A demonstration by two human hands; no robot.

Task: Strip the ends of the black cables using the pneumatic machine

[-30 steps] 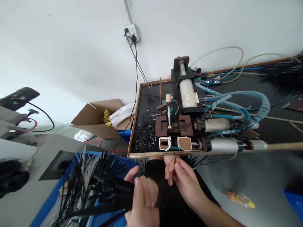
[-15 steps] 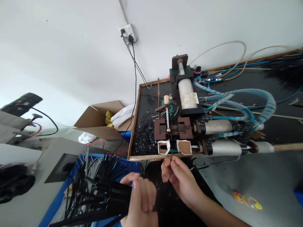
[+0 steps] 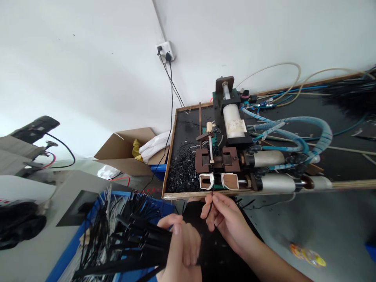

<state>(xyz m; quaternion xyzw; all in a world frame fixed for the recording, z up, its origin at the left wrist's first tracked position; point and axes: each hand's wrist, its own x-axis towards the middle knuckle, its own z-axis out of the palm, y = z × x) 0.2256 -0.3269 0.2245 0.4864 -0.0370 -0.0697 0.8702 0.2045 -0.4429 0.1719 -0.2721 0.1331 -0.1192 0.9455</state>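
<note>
My left hand (image 3: 180, 246) grips a thick bundle of black wires (image 3: 129, 239) that fans out to the left. My right hand (image 3: 225, 217) pinches a single black wire (image 3: 209, 209) between thumb and forefinger, just below the front edge of the bench. Right above the fingertips sits a small pneumatic machine (image 3: 223, 164) with brown jaws, two white-rimmed openings at its front, and metal cylinders fed by blue hoses (image 3: 305, 133). The wire's tip is close under the gap between the openings.
A heap of small black cut pieces (image 3: 182, 172) lies on the bench left of the machine. An open cardboard box (image 3: 126, 152) stands on the floor. A wall socket (image 3: 166, 51) holds cables. A blue crate (image 3: 88, 219) sits under the bundle.
My right hand stays by the machine's front with the single wire, now slightly lower; the view has shifted a little. My left hand keeps its hold on the bundle.
</note>
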